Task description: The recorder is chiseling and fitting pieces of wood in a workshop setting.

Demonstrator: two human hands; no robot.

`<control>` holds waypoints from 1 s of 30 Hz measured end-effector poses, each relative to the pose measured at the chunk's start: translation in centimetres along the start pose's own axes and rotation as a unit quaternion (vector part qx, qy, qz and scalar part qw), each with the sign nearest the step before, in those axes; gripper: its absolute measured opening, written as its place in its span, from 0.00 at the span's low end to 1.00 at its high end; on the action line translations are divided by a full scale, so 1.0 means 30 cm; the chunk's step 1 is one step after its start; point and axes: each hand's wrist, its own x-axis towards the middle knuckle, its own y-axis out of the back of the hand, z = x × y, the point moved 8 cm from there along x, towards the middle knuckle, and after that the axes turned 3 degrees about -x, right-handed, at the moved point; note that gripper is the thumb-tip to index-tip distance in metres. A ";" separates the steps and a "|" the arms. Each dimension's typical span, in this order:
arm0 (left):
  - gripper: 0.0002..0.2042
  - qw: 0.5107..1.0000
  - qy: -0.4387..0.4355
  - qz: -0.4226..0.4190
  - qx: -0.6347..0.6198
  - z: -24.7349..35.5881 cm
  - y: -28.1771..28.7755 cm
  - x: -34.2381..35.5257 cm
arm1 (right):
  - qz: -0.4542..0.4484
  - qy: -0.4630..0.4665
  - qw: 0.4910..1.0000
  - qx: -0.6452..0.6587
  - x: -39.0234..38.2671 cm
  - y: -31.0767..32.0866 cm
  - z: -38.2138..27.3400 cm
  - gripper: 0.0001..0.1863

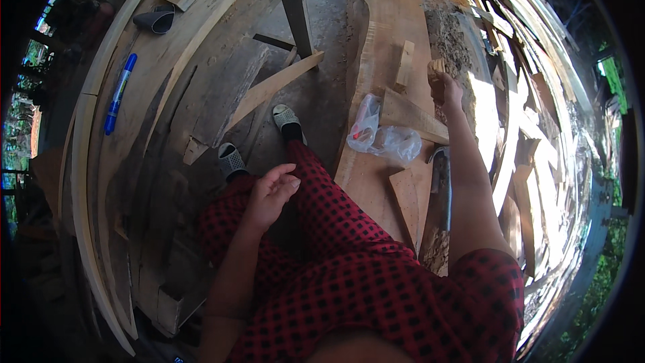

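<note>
A small wooden block (437, 68) is by the right edge of the broad plank (396, 17), the right hand's (449, 91) fingers clamped on it. The left hand (270, 196), empty, hangs before the checked trousers (346, 205), its fingers loosely curled, partly apart.

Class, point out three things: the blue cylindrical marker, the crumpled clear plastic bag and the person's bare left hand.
Blue cylindrical marker (120, 95), head view: midway along its length.
Crumpled clear plastic bag (387, 140), head view: plastic near its middle.
Bare left hand (269, 197), head view: middle of the hand.
</note>
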 end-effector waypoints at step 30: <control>0.21 0.999 0.040 -0.018 -0.018 -0.358 -0.424 0.236 | -0.080 0.206 0.807 -0.547 -1.055 0.073 0.411 0.42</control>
